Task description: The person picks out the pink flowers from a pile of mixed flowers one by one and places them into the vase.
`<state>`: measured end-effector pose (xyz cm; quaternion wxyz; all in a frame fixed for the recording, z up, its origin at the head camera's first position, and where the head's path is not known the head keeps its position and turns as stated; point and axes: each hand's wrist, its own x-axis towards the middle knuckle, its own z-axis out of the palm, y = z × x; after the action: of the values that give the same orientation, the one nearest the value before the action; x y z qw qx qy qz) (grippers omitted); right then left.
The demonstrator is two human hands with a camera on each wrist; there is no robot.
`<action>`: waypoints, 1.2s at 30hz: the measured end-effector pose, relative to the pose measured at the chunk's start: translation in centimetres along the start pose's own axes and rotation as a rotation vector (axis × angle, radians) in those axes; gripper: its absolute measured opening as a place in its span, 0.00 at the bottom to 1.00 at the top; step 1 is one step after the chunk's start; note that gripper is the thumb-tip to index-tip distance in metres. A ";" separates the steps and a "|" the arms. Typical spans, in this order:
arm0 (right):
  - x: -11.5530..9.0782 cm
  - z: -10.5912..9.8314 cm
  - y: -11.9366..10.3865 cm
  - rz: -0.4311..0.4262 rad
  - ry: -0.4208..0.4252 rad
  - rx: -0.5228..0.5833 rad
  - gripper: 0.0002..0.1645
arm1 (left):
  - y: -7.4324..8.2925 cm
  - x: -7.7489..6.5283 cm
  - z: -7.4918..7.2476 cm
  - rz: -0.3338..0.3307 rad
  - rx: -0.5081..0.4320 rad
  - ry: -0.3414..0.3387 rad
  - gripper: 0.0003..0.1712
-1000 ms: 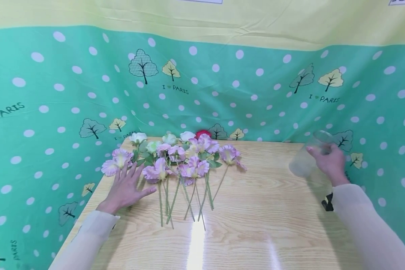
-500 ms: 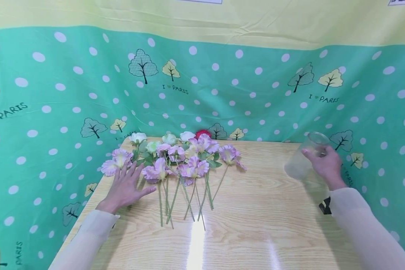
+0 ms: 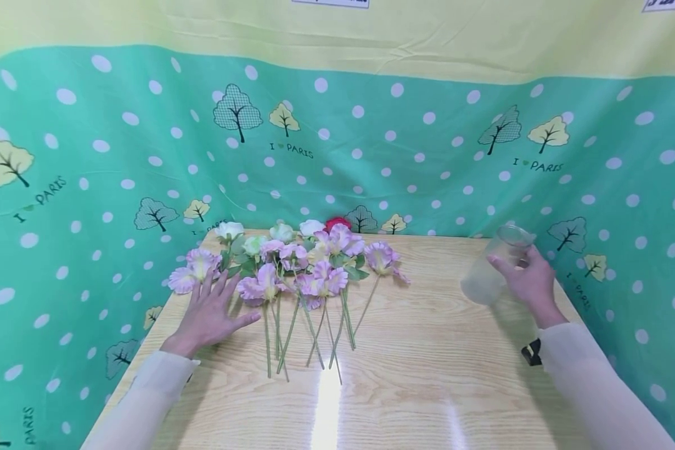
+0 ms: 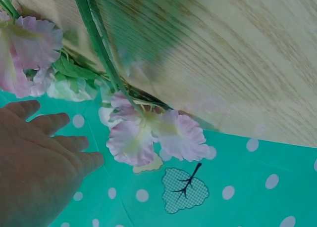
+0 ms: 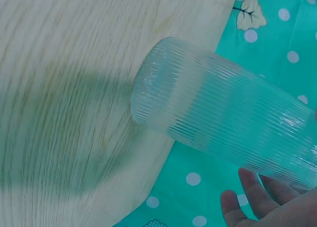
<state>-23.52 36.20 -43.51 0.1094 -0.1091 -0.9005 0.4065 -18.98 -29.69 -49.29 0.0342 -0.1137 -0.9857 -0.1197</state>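
My right hand (image 3: 531, 281) grips a clear ribbed glass vase (image 3: 486, 275) near its rim, at the right side of the table. The vase leans, its mouth tipped toward the back right. In the right wrist view the vase (image 5: 218, 108) shows its fine ribs, with fingertips (image 5: 252, 187) beside it. My left hand (image 3: 208, 312) has its fingers spread at the left end of a group of artificial flowers. Nearest to it is a pale purple flower (image 3: 197, 269). More purple flowers (image 3: 323, 281) lie with their green stems pointing toward me. The left wrist view shows a purple flower (image 4: 153, 133) beyond the straight fingers.
White flowers (image 3: 230, 229) and a red flower (image 3: 337, 223) lie along the back edge of the wooden table (image 3: 427, 350). A green polka-dot cloth (image 3: 405, 150) surrounds the table at the back and both sides.
My right hand has moved left and slightly toward me, carrying the glass vase. The left hand and the flowers have stayed in place.
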 end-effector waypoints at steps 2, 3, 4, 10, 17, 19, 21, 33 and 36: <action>-0.2 0.2 -0.1 -0.014 0.006 0.007 0.51 | 0.0 0.1 0.0 0.000 0.003 -0.002 0.65; -0.4 0.3 -0.2 -0.021 0.011 0.009 0.50 | 0.0 0.1 -0.1 0.000 0.004 -0.002 0.65; -0.5 0.4 -0.3 -0.025 0.013 0.009 0.50 | 0.0 0.1 -0.1 -0.001 0.004 -0.003 0.65; -1.6 0.7 -0.7 -0.046 -0.005 -0.001 0.49 | -0.1 0.1 -0.1 -0.002 0.008 -0.003 0.65; -2.6 1.1 -1.2 -0.069 -0.022 -0.015 0.49 | 0.1 0.1 -0.2 0.004 0.007 0.001 0.65; -3.0 1.2 -1.3 -0.077 -0.029 -0.023 0.50 | 0.1 0.1 -0.2 0.004 0.008 0.000 0.65; -3.3 1.2 -1.4 -0.092 -0.032 -0.031 0.49 | 0.2 0.1 -0.3 0.005 0.007 0.002 0.65; -3.9 1.0 -1.6 -0.135 -0.049 -0.043 0.46 | 0.3 0.0 -0.6 0.005 0.002 -0.004 0.65; -3.8 0.9 -1.7 -0.137 -0.055 -0.038 0.46 | 0.4 0.0 -0.6 0.003 -0.002 -0.010 0.65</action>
<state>-20.31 33.36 -43.24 0.1102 -0.0382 -0.9161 0.3836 -18.89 -29.46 -48.58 0.0295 -0.1155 -0.9856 -0.1200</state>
